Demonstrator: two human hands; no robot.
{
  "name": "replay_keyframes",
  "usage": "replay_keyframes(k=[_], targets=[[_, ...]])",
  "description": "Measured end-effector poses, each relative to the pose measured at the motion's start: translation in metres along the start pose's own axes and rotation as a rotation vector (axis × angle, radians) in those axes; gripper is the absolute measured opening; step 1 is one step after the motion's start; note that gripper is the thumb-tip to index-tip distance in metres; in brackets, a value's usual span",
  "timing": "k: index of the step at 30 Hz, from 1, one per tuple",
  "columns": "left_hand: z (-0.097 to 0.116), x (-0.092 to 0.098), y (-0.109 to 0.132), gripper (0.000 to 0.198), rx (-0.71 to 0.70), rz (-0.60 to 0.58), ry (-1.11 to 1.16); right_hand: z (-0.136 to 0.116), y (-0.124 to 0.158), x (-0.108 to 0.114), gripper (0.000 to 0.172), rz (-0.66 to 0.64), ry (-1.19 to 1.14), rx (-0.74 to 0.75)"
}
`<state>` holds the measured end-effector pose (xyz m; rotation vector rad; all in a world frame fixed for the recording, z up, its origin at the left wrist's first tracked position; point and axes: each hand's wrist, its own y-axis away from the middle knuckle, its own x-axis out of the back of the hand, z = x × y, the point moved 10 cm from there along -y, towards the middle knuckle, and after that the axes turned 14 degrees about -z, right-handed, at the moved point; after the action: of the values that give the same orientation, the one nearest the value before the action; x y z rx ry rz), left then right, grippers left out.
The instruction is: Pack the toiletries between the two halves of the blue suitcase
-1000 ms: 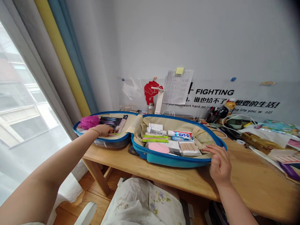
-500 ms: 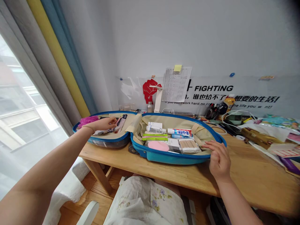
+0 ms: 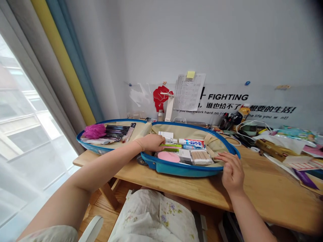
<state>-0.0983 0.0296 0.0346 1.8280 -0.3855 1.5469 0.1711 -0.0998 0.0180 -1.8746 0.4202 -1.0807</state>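
Toiletries [image 3: 186,151] fill the right shell of an open blue hard-shell suitcase [image 3: 181,170] on a light wooden desk [image 3: 262,198]. The left hand [image 3: 150,143], fingers together, sits at flat green packets [image 3: 169,146]; whether it grips them cannot be told. The right hand [image 3: 232,173], fingers spread and empty, rests at the near right rim. A magenta mesh bath puff [image 3: 94,131] lies in the left shell.

We had open air above the suitcase [image 3: 181,170], but packed toiletries [image 3: 184,155] filled its shell, and our left forearm [image 3: 111,167] crossed its rim.
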Motion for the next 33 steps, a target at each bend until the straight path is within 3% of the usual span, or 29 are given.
replay_keyframes(k=[4,12,17,20,22,24,28,33], targets=[[-0.001,-0.011,-0.008,0.028,-0.01,-0.05,-0.009,0.002,0.0,0.0,0.041,0.001,-0.008,-0.037],[0.0,-0.015,-0.007,0.027,-0.057,-0.08,0.069,0.003,-0.001,0.0,0.042,-0.01,-0.016,-0.054],[-0.001,-0.003,0.004,0.022,-0.056,0.004,0.135,0.003,-0.001,-0.001,0.042,-0.011,-0.002,-0.027],[-0.035,0.018,0.024,0.031,0.056,0.146,0.186,0.001,0.0,0.0,0.04,0.007,0.008,0.008],[-0.077,0.027,0.043,0.039,0.211,0.217,0.22,0.0,0.0,0.0,0.04,0.007,0.015,0.014],[-0.123,0.024,0.063,0.042,0.39,0.228,0.246,-0.001,0.0,-0.001,0.039,-0.003,0.018,0.012],[-0.189,-0.017,0.094,0.034,0.639,0.053,0.301,0.001,0.0,0.0,0.037,0.004,0.008,-0.005],[-0.214,-0.064,0.105,0.028,0.752,-0.109,0.34,0.001,0.0,0.0,0.04,0.008,0.004,-0.01]])
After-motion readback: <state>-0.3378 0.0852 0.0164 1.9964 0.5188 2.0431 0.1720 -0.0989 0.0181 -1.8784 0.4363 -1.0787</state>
